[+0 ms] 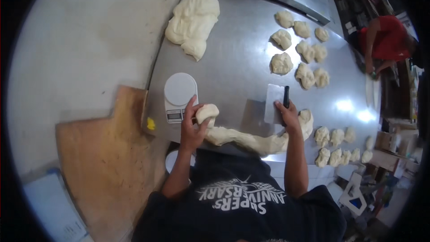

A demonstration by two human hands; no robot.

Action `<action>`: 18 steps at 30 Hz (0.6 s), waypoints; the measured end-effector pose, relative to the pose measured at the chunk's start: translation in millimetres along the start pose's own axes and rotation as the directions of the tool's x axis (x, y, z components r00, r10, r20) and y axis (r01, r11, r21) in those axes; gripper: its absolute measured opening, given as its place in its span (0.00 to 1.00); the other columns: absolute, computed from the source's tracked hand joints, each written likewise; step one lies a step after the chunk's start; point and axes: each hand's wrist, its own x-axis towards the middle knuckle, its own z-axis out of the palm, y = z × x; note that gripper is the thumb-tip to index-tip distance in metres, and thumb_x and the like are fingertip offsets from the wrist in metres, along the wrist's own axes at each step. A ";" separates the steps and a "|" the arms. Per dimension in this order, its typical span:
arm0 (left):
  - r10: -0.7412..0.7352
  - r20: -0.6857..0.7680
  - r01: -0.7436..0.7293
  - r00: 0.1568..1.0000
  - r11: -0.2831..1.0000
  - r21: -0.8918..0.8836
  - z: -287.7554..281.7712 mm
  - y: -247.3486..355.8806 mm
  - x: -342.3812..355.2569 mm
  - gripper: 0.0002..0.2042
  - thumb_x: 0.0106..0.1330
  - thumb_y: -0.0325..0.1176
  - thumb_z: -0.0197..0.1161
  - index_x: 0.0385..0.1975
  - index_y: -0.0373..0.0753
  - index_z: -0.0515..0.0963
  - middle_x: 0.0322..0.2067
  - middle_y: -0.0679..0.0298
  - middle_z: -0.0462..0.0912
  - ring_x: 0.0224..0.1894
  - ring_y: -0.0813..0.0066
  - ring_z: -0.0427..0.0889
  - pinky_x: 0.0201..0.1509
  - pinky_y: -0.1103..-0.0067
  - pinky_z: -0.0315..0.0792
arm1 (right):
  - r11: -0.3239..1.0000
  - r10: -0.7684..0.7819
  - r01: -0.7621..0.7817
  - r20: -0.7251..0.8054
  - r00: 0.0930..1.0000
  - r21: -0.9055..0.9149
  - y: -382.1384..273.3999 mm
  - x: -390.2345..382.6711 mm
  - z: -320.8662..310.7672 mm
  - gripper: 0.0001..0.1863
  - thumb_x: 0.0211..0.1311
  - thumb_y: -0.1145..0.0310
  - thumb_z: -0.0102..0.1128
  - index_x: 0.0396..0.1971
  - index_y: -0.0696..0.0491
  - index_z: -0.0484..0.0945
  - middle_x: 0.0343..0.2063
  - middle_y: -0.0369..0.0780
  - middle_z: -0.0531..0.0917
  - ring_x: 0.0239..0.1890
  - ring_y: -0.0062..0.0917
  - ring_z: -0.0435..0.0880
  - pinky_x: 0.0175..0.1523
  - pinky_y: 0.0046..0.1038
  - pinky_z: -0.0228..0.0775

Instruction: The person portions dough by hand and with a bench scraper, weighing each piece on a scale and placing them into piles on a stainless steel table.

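Note:
My left hand [192, 123] is closed around a lump of dough [207, 113], just beside a white kitchen scale [180, 88] with a round plate. From that lump a long rope of dough [251, 141] stretches along the table's near edge to the right, curling up at its far end. Whether lump and rope are still joined is hard to make out. My right hand [288, 114] grips the black handle of a bench scraper [274, 103]. Its flat metal blade is held above the table, left of the hand, with the rope nearer to me.
On the steel table [237, 62] a big slab of dough [195, 20] lies far left. Several dough pieces [282, 63] sit at the far right, more dough pieces [336, 137] at the near right. A wooden board [98, 148] is at left. Another person in red [387, 40] works beyond the right edge.

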 end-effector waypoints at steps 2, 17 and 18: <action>0.097 0.066 -0.105 0.993 0.986 0.128 -1.1 8.0 -12.5 0.24 0.65 0.21 0.64 0.63 0.37 0.76 0.58 0.52 0.81 0.61 0.54 0.81 0.66 0.67 0.74 | 0.999 -0.036 0.037 -0.022 0.999 0.028 11.0 -11.1 -5.8 0.21 0.65 0.59 0.73 0.47 0.58 0.78 0.35 0.35 0.84 0.36 0.20 0.81 0.43 0.25 0.74; -0.002 0.430 -0.363 0.903 0.533 0.764 19.9 -60.3 -61.4 0.53 0.50 0.34 0.79 0.78 0.50 0.54 0.77 0.52 0.52 0.78 0.49 0.53 0.73 0.51 0.59 | 0.997 -0.039 0.052 0.198 0.979 -0.063 61.0 -98.9 43.8 0.29 0.59 0.63 0.75 0.53 0.64 0.74 0.39 0.47 0.86 0.42 0.29 0.85 0.47 0.33 0.77; 0.014 0.453 -0.396 0.891 0.511 0.763 18.1 -64.8 -59.0 0.53 0.48 0.33 0.80 0.77 0.50 0.57 0.76 0.52 0.55 0.77 0.49 0.56 0.72 0.52 0.62 | 0.990 -0.063 0.086 0.193 0.979 -0.113 62.1 -103.6 52.3 0.29 0.59 0.63 0.75 0.54 0.64 0.73 0.40 0.48 0.86 0.42 0.31 0.86 0.48 0.33 0.78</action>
